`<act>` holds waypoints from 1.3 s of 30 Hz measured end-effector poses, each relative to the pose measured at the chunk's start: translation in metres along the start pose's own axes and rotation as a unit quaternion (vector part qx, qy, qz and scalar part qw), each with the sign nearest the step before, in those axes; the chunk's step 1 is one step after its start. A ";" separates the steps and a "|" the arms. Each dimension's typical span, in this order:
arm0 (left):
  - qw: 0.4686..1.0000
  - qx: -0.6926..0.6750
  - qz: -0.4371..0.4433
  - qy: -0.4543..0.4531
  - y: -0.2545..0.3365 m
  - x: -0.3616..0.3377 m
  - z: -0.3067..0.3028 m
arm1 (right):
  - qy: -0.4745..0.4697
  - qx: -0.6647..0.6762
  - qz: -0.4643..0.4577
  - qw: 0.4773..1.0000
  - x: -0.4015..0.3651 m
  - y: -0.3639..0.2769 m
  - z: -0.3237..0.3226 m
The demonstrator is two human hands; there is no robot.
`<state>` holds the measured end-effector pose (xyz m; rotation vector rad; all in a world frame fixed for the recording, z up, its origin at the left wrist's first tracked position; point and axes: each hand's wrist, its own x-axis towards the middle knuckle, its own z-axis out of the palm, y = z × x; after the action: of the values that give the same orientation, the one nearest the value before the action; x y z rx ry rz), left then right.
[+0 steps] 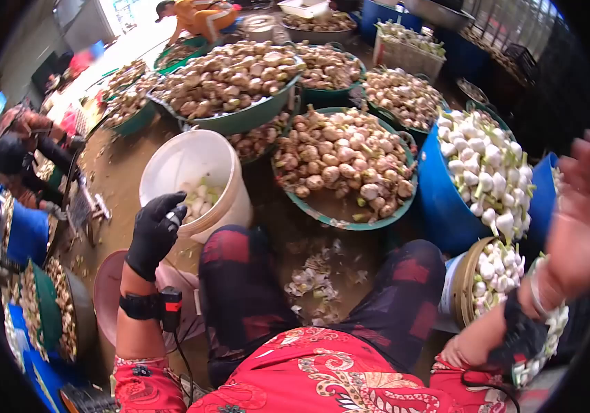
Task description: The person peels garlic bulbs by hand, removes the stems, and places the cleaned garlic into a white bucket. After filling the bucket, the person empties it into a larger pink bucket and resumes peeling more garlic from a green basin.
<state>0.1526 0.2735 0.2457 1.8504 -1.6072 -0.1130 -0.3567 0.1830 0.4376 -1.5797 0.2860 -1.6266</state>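
My left hand point(152, 235), in a black glove, is closed with its fingers curled at the near rim of a white bucket point(192, 148). A small pale, shiny bit shows at its fingers; I cannot make out what it is. Inside the bucket lie peeled garlic bulbs point(202, 198). My right hand point(577, 206), bare and blurred, is raised at the far right with fingers stretched upward, holding nothing visible. Nearest to it is a blue tub point(439, 193) heaped with white garlic bulbs point(484, 162).
Before my knees stands a green basin point(350, 224) of unpeeled garlic point(343, 151). Behind it are more heaped basins point(240, 122). Garlic skins point(314, 282) litter the floor between my legs. A pail of white garlic point(470, 289) stands right. Other people work at left point(23, 155) and back point(202, 19).
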 end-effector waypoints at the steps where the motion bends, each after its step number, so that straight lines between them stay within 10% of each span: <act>1: 0.998 -0.017 0.061 -0.024 0.022 0.022 0.010 | 0.003 0.019 0.050 0.999 -0.001 0.040 -0.005; 4: 0.986 -0.074 0.083 -0.125 0.052 0.073 0.074 | 0.173 0.016 0.213 0.961 -0.027 0.144 0.006; 9: 0.952 0.052 0.002 -0.301 0.027 0.121 0.229 | 0.201 0.095 0.366 0.904 -0.068 0.238 -0.012; 14: 0.960 0.021 0.003 -0.279 0.025 0.141 0.341 | 0.314 0.101 0.499 0.801 -0.076 0.266 -0.039; 22: 0.940 0.071 -0.035 -0.332 0.029 0.180 0.429 | 0.218 0.101 0.521 0.819 -0.062 0.281 -0.031; 24: 0.951 0.031 -0.014 -0.306 0.026 0.176 0.423 | 0.217 0.091 0.516 0.823 -0.064 0.285 -0.027; 27: 0.847 -0.430 -0.160 -0.269 0.071 0.158 0.362 | 0.195 0.067 0.503 0.839 -0.075 0.299 -0.017; 31: 0.916 -0.332 0.006 -0.225 0.143 0.107 0.271 | 0.179 0.183 0.572 0.779 -0.079 0.295 0.022; 32: 0.785 -0.553 -0.086 -0.265 0.151 0.092 0.259 | 0.159 0.184 0.538 0.807 -0.099 0.312 0.022; 36: 0.701 -0.625 -0.275 -0.206 0.157 0.073 0.196 | 0.175 0.223 0.480 0.830 -0.104 0.285 0.033; 39: 0.742 -0.599 -0.240 -0.180 0.145 0.060 0.194 | 0.117 0.221 0.440 0.862 -0.109 0.278 0.034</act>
<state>-0.0483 0.1349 0.1953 1.0982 -0.7612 -1.4420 -0.2314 0.0948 0.1797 -0.7046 0.6084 -1.0294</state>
